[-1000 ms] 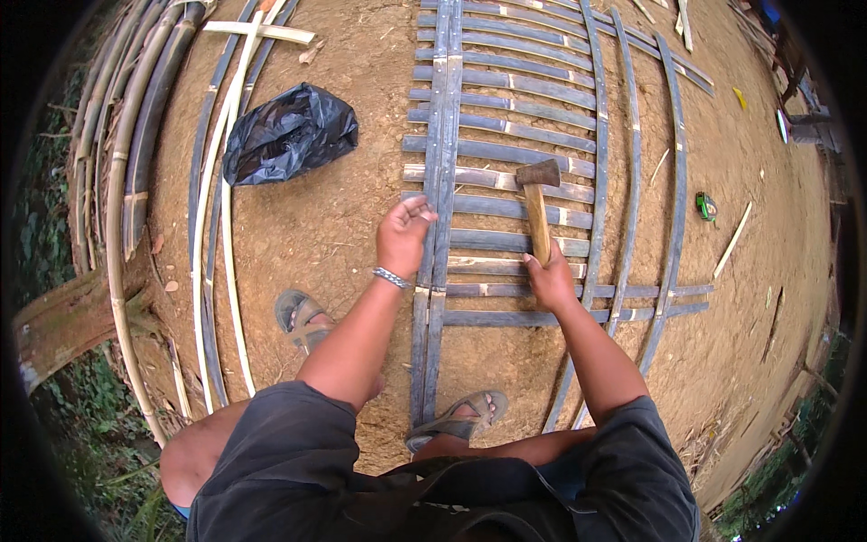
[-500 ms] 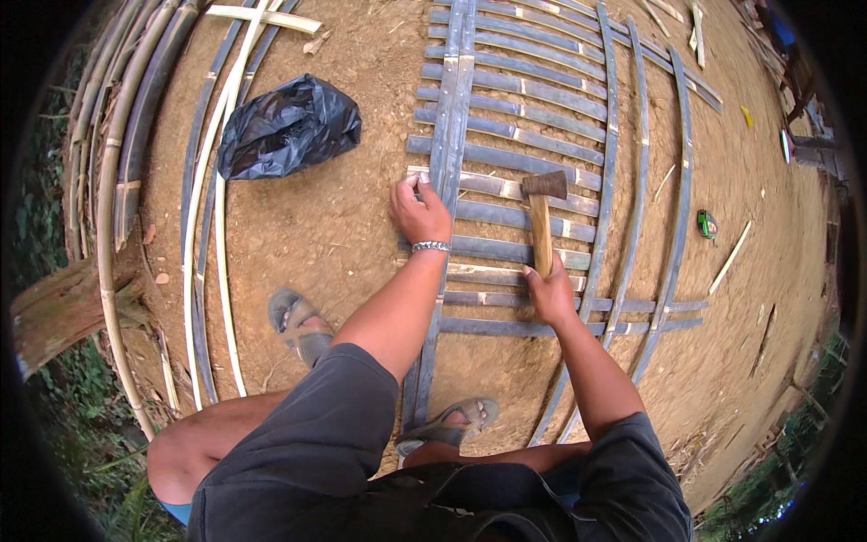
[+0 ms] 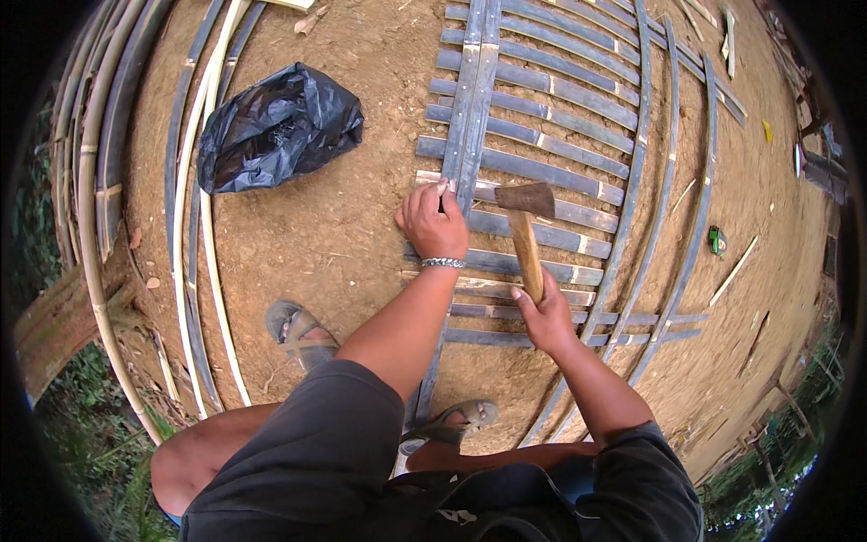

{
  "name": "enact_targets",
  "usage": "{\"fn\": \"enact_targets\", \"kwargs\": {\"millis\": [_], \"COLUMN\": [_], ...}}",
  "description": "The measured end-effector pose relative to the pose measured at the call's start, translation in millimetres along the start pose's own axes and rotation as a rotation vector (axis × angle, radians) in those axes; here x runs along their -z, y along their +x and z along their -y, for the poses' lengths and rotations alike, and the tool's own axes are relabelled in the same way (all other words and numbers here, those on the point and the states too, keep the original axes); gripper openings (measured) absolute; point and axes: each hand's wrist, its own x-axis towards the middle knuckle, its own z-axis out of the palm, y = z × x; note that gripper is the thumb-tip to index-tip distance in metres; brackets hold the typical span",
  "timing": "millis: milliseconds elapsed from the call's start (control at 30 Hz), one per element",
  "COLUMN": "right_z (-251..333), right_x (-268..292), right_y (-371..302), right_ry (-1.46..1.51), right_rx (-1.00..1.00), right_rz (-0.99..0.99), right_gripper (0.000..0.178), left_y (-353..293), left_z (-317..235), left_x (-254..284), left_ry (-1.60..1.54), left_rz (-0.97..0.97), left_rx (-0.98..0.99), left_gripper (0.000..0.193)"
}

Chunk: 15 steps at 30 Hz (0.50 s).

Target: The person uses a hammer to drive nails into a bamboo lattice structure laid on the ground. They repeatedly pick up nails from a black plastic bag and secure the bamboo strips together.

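My left hand (image 3: 433, 224) rests at the doubled dark bamboo strips (image 3: 471, 99) of a slatted bamboo frame. Its thumb and fingers are pinched together over the strip, and whatever they hold is too small to make out. My right hand (image 3: 549, 316) grips the wooden handle of a hatchet (image 3: 526, 257). The dark metal head is raised over the slats, just right of my left hand. Many split bamboo slats (image 3: 555, 167) lie crosswise between the doubled strips and a long bamboo strip (image 3: 643, 99) on the right.
A black plastic bag (image 3: 280, 126) sits on the dirt at the left, beside long pale bamboo strips (image 3: 206, 226). Bamboo poles (image 3: 90, 172) lie along the far left. A green tape measure (image 3: 716, 240) and a loose pale stick (image 3: 733, 271) lie right of the frame.
The hatchet has swung leftward, so its head is closer to my left hand. My left hand stays pinched at the same strip. The whole view has shifted slightly.
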Motion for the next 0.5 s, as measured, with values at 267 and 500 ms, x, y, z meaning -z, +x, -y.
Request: {"fn": "enact_targets", "kwargs": {"millis": [267,500], "right_z": [11,22], "right_x": [-19,-21], "right_y": [13,17], "right_ry": [-0.101,-0.156], "right_rx": [0.059,0.098], "right_rz": [0.018,-0.002], "right_gripper": [0.06,0.055], "left_y": [2,4], "left_z": [-4,-7], "left_x": [0,6], "left_ry": [0.01,0.029], "left_rz": [-0.047,0.032], "left_rx": [0.059,0.093], "left_gripper": [0.01,0.01]}}
